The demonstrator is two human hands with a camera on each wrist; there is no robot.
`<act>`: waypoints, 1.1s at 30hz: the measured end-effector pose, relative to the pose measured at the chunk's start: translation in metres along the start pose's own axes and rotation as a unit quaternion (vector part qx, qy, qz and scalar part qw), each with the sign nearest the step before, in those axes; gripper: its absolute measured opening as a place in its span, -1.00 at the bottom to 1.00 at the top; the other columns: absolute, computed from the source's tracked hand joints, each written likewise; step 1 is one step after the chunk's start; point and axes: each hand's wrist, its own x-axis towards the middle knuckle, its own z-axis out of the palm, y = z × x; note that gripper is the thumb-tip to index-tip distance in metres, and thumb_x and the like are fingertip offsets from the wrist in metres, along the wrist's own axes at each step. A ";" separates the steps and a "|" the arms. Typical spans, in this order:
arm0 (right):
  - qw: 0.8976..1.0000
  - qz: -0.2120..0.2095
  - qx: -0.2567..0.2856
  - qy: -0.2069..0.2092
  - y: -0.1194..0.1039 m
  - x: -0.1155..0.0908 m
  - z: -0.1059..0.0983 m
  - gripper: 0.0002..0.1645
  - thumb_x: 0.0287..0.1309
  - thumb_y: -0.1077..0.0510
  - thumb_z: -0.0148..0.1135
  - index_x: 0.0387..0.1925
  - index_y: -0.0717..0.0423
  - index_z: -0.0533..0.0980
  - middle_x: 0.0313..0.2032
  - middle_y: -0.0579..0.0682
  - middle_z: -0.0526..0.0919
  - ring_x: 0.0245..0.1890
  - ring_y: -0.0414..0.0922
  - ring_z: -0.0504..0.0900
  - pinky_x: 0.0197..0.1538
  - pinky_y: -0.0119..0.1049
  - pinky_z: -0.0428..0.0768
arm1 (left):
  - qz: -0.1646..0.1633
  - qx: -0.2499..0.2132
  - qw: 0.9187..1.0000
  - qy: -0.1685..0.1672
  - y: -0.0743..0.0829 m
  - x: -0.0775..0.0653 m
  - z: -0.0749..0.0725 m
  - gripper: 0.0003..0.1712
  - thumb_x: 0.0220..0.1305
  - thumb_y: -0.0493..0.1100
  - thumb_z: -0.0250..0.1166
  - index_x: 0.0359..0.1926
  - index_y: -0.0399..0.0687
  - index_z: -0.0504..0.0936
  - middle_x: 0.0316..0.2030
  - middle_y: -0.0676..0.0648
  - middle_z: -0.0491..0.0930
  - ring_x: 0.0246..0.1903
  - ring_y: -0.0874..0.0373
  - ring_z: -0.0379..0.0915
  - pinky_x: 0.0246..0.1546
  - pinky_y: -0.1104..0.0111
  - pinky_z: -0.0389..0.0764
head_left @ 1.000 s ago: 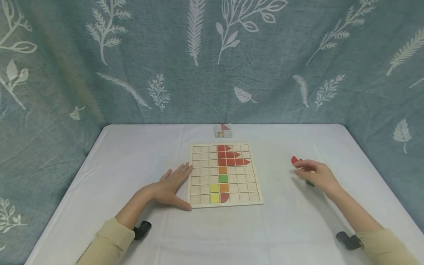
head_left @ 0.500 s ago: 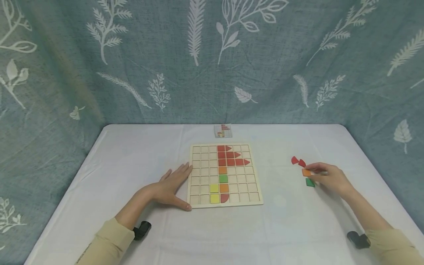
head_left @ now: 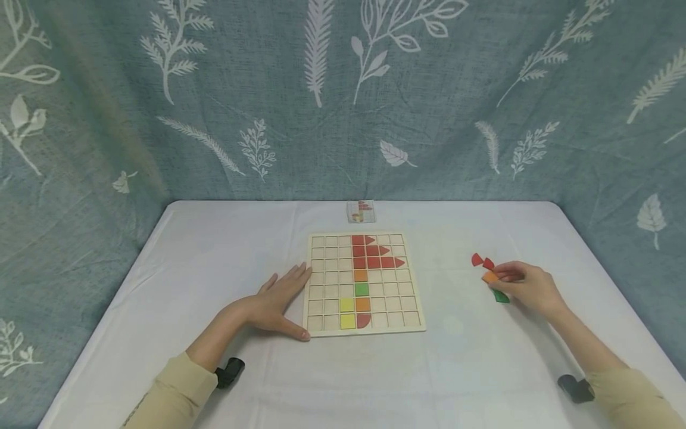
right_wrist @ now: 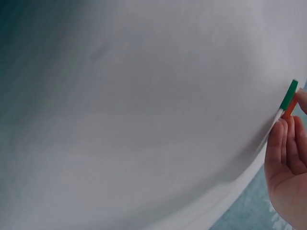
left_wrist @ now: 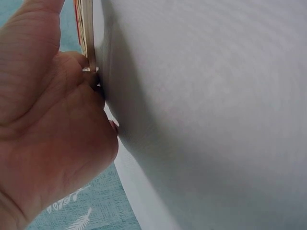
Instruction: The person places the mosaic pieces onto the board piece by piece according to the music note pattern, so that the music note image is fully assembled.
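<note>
A wooden grid board [head_left: 393,304] lies mid-table, with red, orange, green and yellow tiles in some of its cells. My left hand [head_left: 273,307] lies with straight, spread fingers against the board's left edge. In the left wrist view, the palm [left_wrist: 53,124] stands beside the board's side [left_wrist: 89,33]. On the right, my right hand [head_left: 530,289] pinches an orange tile [head_left: 489,277] between thumb and fingers, low over the table. A green tile [head_left: 501,297] lies just under it, partly hidden by the thumb. Beyond the fingertips lie two red fan-shaped pieces [head_left: 476,259].
A small pattern card [head_left: 361,211] lies behind the board at the table's far edge. The table has a white cloth [head_left: 241,238]. Teal leaf-patterned fabric [head_left: 268,101] hangs behind and at both sides.
My right hand drew back from over the loose pieces, uncovering them, then took the orange tile, which has turned and shifted slightly left. The left hand and board stayed still.
</note>
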 end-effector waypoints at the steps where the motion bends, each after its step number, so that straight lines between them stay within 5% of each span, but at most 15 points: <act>1: 1.000 -0.002 0.004 -0.001 -0.002 0.000 0.001 -0.44 0.15 0.01 0.39 0.06 0.29 0.54 -0.18 0.12 0.68 -0.13 0.05 0.60 -0.22 -0.42 0.55 | 0.001 -0.002 1.000 0.000 0.000 0.000 0.000 0.47 -0.12 0.34 0.49 0.52 -0.29 -0.18 0.52 -0.27 -0.24 0.50 -0.13 -0.40 0.42 -0.11 -0.34; 14: 0.996 -0.038 0.081 -0.010 -0.039 0.001 0.025 -0.47 0.12 -0.01 0.42 0.03 0.23 0.58 -0.17 0.09 0.70 -0.07 0.01 0.61 -0.24 -0.41 0.62 | -0.002 -0.002 1.000 -0.003 0.000 -0.001 0.000 0.48 -0.12 0.36 0.49 0.52 -0.27 -0.19 0.52 -0.26 -0.25 0.50 -0.11 -0.42 0.43 -0.10 -0.36; 21: 0.991 -0.035 0.123 -0.042 -0.061 0.001 0.043 -0.47 0.09 -0.04 0.44 0.04 0.15 0.59 -0.16 0.00 0.70 -0.04 -0.04 0.61 -0.01 -0.22 0.53 | 0.000 -0.007 1.000 -0.002 0.002 -0.002 -0.002 0.46 -0.11 0.33 0.49 0.52 -0.29 -0.19 0.52 -0.28 -0.25 0.50 -0.13 -0.41 0.42 -0.11 -0.35; 33: 0.978 -0.068 0.169 -0.101 -0.094 0.002 0.076 -0.54 0.05 0.01 0.47 -0.02 0.09 0.61 -0.19 -0.05 0.68 -0.09 -0.08 0.61 -0.03 -0.19 0.58 | 0.001 -0.005 1.000 -0.003 0.002 -0.001 -0.001 0.48 -0.12 0.35 0.49 0.53 -0.26 -0.19 0.52 -0.25 -0.25 0.50 -0.11 -0.42 0.42 -0.12 -0.36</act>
